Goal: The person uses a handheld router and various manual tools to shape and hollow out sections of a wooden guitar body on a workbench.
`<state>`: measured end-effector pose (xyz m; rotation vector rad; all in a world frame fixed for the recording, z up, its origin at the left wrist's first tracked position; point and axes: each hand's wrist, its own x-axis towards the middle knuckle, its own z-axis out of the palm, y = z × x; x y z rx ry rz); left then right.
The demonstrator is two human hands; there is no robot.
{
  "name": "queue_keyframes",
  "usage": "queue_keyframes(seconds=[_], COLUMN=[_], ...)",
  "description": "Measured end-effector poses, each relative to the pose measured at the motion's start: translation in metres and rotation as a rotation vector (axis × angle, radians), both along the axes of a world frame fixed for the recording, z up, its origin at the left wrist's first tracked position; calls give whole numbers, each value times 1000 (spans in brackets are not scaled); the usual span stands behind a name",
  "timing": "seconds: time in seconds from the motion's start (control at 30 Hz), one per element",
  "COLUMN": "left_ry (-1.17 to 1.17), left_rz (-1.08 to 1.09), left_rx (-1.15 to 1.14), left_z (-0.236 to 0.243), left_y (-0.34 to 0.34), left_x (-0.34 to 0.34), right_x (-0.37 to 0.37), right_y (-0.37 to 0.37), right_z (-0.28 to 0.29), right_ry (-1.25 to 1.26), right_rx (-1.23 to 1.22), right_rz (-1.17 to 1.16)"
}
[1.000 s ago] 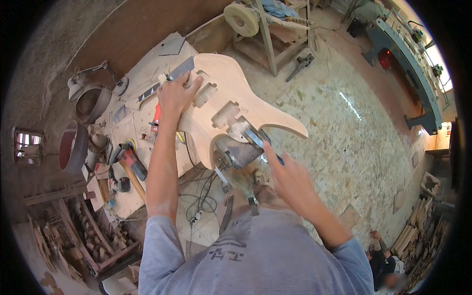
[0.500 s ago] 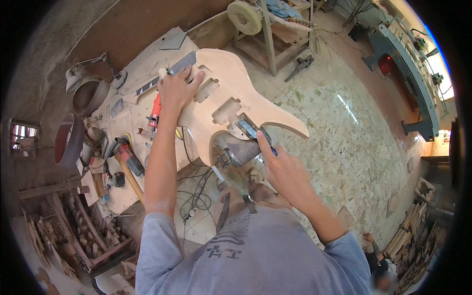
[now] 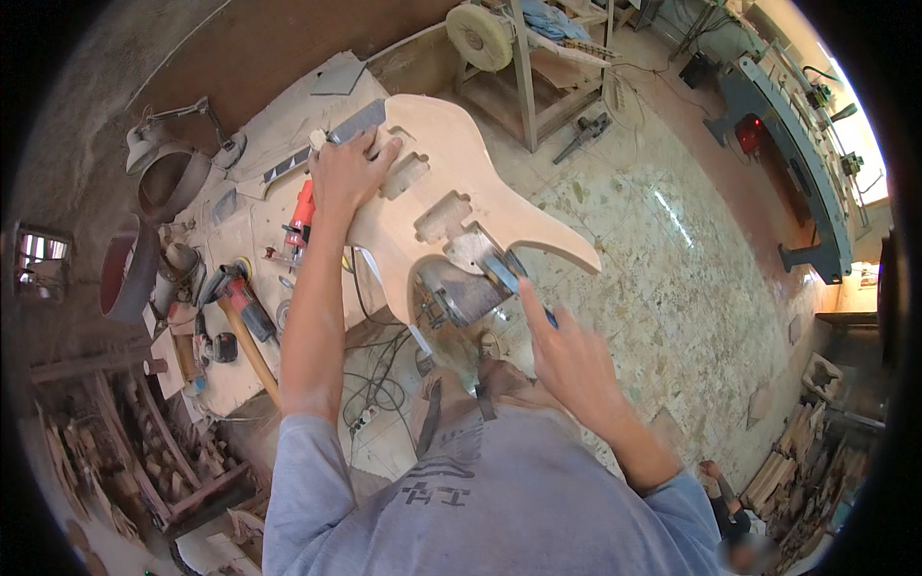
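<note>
A pale wooden electric guitar body (image 3: 456,158) with two horns and several routed cavities lies across the corner of the workbench, its horned end jutting past the edge. My left hand (image 3: 348,180) grips its far left edge, thumb on the top face and fingers toward the rim. In my right hand (image 3: 571,360) is a flat blue-and-grey hand tool (image 3: 502,273), index finger stretched along it. The tool's front lies at the neck pocket between the horns; its exact kind is unclear. A dusty grey cylinder (image 3: 469,296) sits below that end.
On the bench (image 3: 254,322) lie a red-and-black power tool (image 3: 247,305), a red tool (image 3: 303,206), sanding belts (image 3: 173,184) and a desk lamp (image 3: 144,149). Cables (image 3: 379,379) hang near my feet. Another person (image 3: 735,509) is at lower right, and a long grey machine (image 3: 792,163) stands right.
My right hand has drawn the blue tool back toward me and slightly right, away from the neck pocket. My left hand and the guitar body stay nearly in place.
</note>
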<state>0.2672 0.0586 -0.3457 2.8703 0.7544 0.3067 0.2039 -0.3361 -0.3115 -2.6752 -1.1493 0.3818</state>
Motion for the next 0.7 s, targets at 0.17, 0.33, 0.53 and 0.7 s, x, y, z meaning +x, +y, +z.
queue_keyframes(seconds=[0.17, 0.33, 0.53, 0.7], left_ry=[-21, -14, -17, -34], left_rz=[2, -6, 2, -18], left_rx=[-16, -53, -5, 7], left_z=[-3, -3, -7, -3], left_y=[3, 2, 3, 0], left_x=[1, 5, -3, -2], right_x=[7, 11, 10, 48], right_y=[8, 19, -6, -30], right_z=[-7, -6, -10, -3], right_ry=[-44, -8, -21, -19], right_rx=[38, 67, 19, -71], right_rz=[50, 8, 52, 197])
